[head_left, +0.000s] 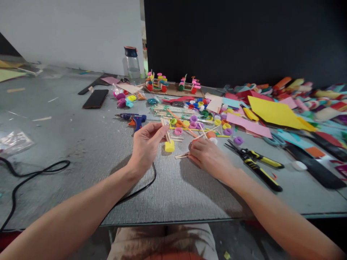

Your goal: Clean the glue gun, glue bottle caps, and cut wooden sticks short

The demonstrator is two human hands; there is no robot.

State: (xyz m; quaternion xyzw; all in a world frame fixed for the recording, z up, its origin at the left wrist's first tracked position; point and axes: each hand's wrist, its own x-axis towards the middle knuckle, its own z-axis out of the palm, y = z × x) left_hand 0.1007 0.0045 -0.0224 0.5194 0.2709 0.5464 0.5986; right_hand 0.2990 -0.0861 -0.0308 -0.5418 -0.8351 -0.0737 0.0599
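My left hand (148,141) is closed, pinching a few short wooden sticks (166,130) between thumb and fingers. Just below their lower ends is a yellow bottle cap (169,146); I cannot tell whether it is attached to them. To the right, my right hand (207,155) is curled low over the table, its fingertips closed on thin wooden sticks (181,156) that poke out to the left. More sticks (202,130) cross just beyond its knuckles. The undersides of the right fingers are hidden.
A blue glue gun (137,119) lies beyond my left hand, its black cable (146,186) running toward me. Yellow-handled pliers (255,162) rest at right. Coloured caps (193,125), a yellow sheet (273,112), a phone (95,99), a bottle (132,63) and two small model cars (157,83) sit farther back.
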